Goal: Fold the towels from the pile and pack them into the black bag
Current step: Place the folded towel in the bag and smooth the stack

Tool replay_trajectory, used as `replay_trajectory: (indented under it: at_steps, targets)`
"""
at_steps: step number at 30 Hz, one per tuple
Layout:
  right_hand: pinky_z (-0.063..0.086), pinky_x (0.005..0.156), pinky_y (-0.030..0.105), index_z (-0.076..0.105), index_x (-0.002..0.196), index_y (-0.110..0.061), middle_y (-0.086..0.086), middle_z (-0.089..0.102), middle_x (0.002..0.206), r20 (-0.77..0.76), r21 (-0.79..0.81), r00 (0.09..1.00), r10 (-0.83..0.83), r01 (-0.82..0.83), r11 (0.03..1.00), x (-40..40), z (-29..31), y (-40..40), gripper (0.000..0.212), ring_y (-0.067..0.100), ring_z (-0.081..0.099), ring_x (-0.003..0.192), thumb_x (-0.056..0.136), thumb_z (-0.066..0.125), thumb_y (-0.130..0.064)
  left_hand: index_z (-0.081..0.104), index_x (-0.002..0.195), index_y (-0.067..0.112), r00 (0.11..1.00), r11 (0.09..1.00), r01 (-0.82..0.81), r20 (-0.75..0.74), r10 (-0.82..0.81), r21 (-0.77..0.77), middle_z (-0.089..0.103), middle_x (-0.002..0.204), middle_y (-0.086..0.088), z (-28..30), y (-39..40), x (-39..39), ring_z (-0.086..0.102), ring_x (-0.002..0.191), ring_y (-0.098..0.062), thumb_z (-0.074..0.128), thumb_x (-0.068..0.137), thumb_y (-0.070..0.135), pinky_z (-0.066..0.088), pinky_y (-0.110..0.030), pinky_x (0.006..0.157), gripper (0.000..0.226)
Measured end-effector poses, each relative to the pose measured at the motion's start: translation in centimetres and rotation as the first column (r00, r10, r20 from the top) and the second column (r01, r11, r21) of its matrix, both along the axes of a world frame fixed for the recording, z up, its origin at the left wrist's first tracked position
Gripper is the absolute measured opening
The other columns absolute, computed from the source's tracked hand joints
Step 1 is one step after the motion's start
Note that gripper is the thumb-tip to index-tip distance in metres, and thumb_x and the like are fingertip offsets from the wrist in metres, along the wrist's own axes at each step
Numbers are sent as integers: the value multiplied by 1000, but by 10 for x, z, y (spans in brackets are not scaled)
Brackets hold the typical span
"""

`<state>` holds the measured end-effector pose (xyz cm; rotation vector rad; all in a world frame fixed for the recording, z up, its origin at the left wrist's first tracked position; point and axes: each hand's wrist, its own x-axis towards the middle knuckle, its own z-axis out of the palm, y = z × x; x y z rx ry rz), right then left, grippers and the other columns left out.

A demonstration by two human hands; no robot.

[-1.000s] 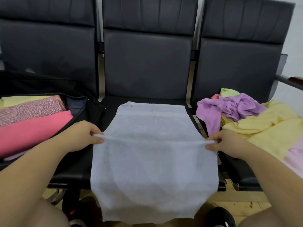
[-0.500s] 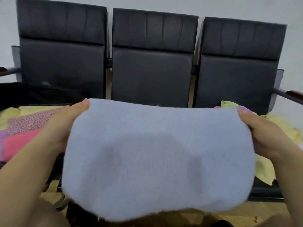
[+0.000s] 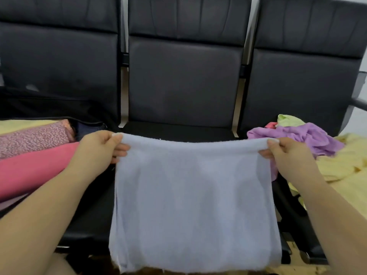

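A pale blue towel (image 3: 194, 205) hangs doubled over in front of the middle seat, its folded top edge stretched between my hands. My left hand (image 3: 99, 149) pinches the top left corner and my right hand (image 3: 286, 153) pinches the top right corner. The black bag (image 3: 59, 108) lies open on the left seat with folded pink (image 3: 33, 171), speckled mauve (image 3: 33, 137) and yellow (image 3: 21, 124) towels inside. The unfolded pile sits on the right seat: a purple towel (image 3: 305, 137), a yellow one (image 3: 345, 161) and a light green one (image 3: 288, 120).
Three black padded seats stand in a row; the middle seat (image 3: 178, 132) is bare behind the towel. A metal armrest (image 3: 359, 100) juts out at the far right. Floor shows below the seat front.
The towel went from lying flat on the middle seat to being lifted and folded in half; it now hangs lower, held by its folded edge. The camera tilted down again.
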<state>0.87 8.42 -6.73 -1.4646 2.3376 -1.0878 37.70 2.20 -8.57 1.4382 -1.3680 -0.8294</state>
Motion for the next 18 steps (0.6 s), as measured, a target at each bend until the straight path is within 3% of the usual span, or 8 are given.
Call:
replay_trajectory:
  at_steps: [2, 3, 5, 7, 9, 11, 13, 18]
  targets:
    - [46, 77, 33, 54, 130, -18, 11, 61, 120, -2, -22, 1000, 31, -31, 999, 5, -11, -17, 36, 32, 58, 108, 98, 45, -31, 60, 104, 23, 994, 999, 9, 109, -3, -54, 68, 109, -1, -12, -15, -14, 64, 103, -20, 48, 99, 22, 51, -39, 89, 13]
    - [44, 85, 33, 44, 139, -21, 7, 55, 133, 17, -14, 995, 102, -102, 995, 11, -18, -22, 46, 30, 52, 119, 96, 51, -33, 54, 124, 25, 978, 997, 63, 203, -55, -33, 59, 126, 0, -16, -19, -23, 56, 117, -21, 52, 97, 24, 45, -40, 99, 27]
    - [32, 105, 31, 11, 153, -24, 0, 29, 154, 61, 130, 971, 233, -239, 962, 24, -33, -28, 84, 23, 33, 139, 89, 62, -39, 9, 153, 24, 897, 958, 217, 348, -272, 190, 17, 158, 1, -28, -20, -41, 28, 141, -20, 60, 91, 33, 31, -35, 111, 80]
    - [24, 113, 32, -6, 153, -24, -1, 10, 161, 34, 391, 944, 329, -316, 864, 31, -44, -31, 104, 21, 21, 145, 83, 65, -50, -15, 151, 23, 678, 839, 219, 541, -497, 498, -14, 160, -2, -36, -15, -58, 13, 147, -26, 60, 88, 48, 25, -33, 112, 100]
    - [25, 113, 29, 0, 154, -20, -1, 11, 161, -12, 690, 909, 416, -293, 661, 36, -47, -29, 101, 20, 23, 144, 83, 59, -61, 4, 154, 16, 385, 728, 114, 645, -659, 676, 0, 160, -10, -43, -9, -69, 23, 143, -30, 51, 87, 62, 27, -35, 112, 94]
    - [23, 114, 31, 5, 154, -17, 2, 7, 161, -7, 868, 862, 507, -247, 431, 42, -52, -25, 97, 21, 22, 145, 84, 50, -68, 18, 151, 13, 249, 667, 27, 641, -726, 744, 14, 157, -10, -47, -5, -78, 29, 140, -28, 48, 81, 72, 29, -36, 112, 97]
    - [15, 118, 37, -6, 153, -15, 7, -12, 160, -24, 897, 844, 536, -218, 385, 48, -63, -28, 100, 25, 5, 148, 86, 47, -67, 3, 153, 10, 245, 694, -17, 676, -695, 720, 0, 159, -12, -54, -8, -84, 14, 145, -31, 50, 77, 76, 23, -39, 116, 111]
    - [3, 120, 42, -9, 153, -22, 9, -18, 159, -139, 703, 884, 446, -230, 673, 52, -79, -41, 93, 26, -12, 148, 90, 47, -62, -10, 152, 11, 423, 832, 20, 749, -510, 555, -18, 158, -13, -63, -23, -83, -11, 147, -30, 45, 85, 70, 5, -40, 120, 105]
